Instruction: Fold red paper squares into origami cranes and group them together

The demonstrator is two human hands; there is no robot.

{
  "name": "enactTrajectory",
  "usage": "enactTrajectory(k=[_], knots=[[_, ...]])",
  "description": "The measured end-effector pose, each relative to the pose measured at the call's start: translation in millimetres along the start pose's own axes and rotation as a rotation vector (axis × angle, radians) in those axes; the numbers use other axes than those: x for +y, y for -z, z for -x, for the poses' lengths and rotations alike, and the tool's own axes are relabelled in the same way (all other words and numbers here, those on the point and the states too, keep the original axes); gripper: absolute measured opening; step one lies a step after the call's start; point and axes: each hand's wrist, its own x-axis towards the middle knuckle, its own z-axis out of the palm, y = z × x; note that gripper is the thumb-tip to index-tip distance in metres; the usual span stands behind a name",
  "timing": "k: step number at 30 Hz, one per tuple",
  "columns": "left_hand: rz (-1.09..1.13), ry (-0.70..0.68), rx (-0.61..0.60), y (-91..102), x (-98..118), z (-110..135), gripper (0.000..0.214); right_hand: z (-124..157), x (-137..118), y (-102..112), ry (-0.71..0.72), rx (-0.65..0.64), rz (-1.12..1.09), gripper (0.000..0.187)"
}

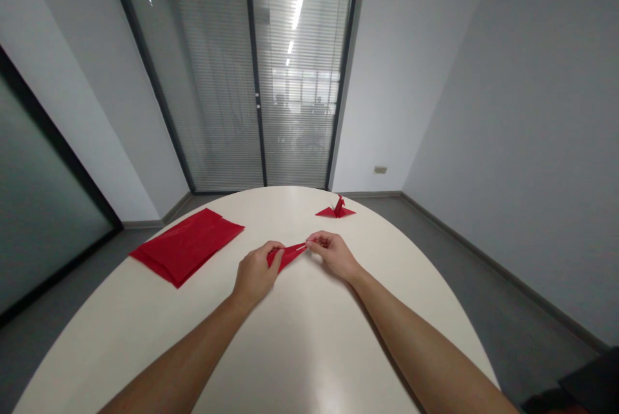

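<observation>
A narrow folded piece of red paper (289, 255) stretches between my two hands over the middle of the table. My left hand (257, 273) pinches its wider end, thumb on top. At the slim pointed end on the right, the fingertips of my right hand (333, 253) are closed on the tip. A thin pale line, perhaps a gap between two layers, shows near that tip. Just beyond my right hand stands a finished red paper crane (338, 209) with its wings spread. My fingers hide both ends of the folded paper.
Several red paper sheets (188, 245) lie in a loose stack on the left of the round white table (309, 349). The table's curved edge runs around the far side. Behind it are a glass partition with blinds (217, 78) and a pale wall. Something dark (585, 382) sits at lower right.
</observation>
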Motion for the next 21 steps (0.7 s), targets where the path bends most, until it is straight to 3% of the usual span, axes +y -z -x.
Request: enactTrajectory(k=[8, 13, 17, 21], knots=[[-0.192, 0.013, -0.073, -3.9, -4.2, 1.7, 0.023, -0.1, 8.0, -0.3, -0.045, 0.061, 0.213, 0.023], [-0.235, -0.166, -0.040, -3.1, -4.4, 0.9, 0.021, 1.2, 11.0, 3.7, -0.078, 0.087, 0.352, 0.021], [-0.164, -0.349, -0.143, -3.8, -2.6, 1.0, 0.036, 1.8, 10.4, 5.6, -0.071, 0.098, 0.391, 0.021], [-0.125, -0.367, -0.206, -6.4, -2.4, 3.1, 0.037, 2.9, 8.9, 5.7, -0.060, 0.133, 0.464, 0.021]])
